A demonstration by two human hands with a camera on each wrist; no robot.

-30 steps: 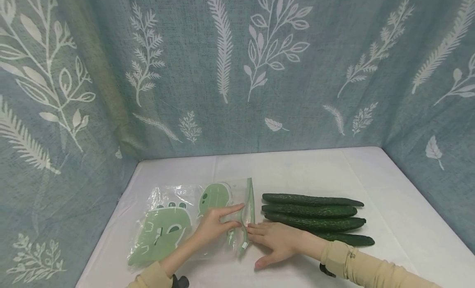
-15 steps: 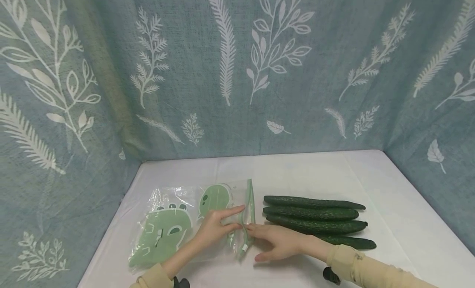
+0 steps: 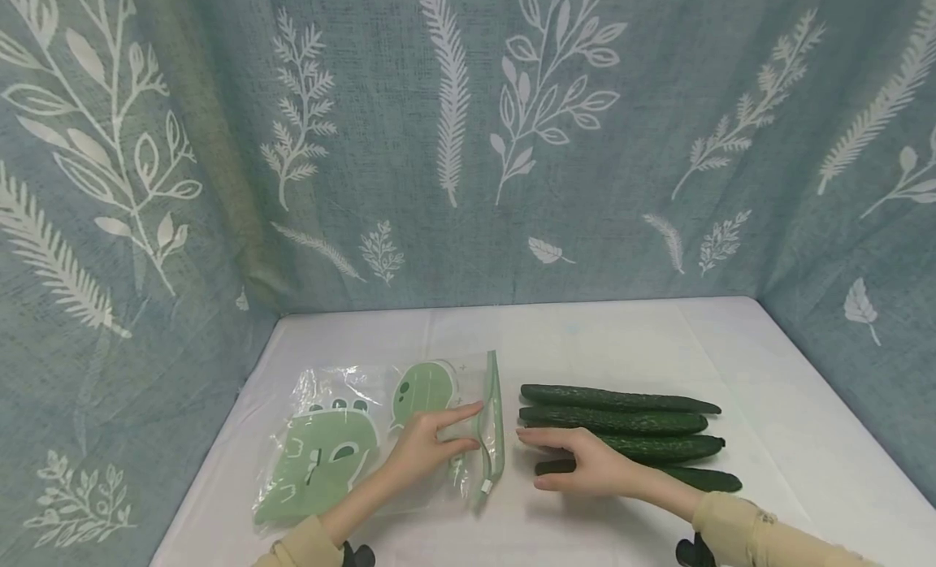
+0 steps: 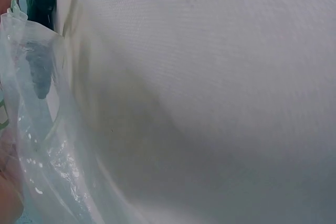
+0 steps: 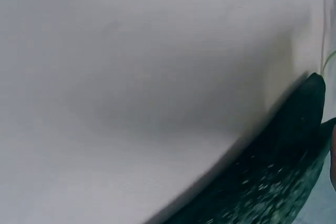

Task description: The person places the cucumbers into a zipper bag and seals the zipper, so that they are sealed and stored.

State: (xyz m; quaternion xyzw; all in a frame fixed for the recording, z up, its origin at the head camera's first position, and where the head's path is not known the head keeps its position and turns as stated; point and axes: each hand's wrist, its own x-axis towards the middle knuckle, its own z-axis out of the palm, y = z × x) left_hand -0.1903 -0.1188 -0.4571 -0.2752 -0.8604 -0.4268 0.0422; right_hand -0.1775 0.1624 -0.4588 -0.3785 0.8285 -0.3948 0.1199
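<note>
- Evidently, the zip bag [image 3: 351,437] is lying flat on the surface [image 3: 585,339] to my left, its mouth parting, so the opening is looking done.
- My left hand [image 3: 426,443] is resting at that mouth, thumb and index finger spreading apart; whether they are inside the plastic, I cannot tell.
- My right hand [image 3: 594,463] is straddling the nearest cucumber's end, thumb and fingers staying apart; whether they are touching it, I cannot tell.
- All four cucumbers [image 3: 613,421] are lying outside the bag, so handling them is apparently what is remaining.
</note>
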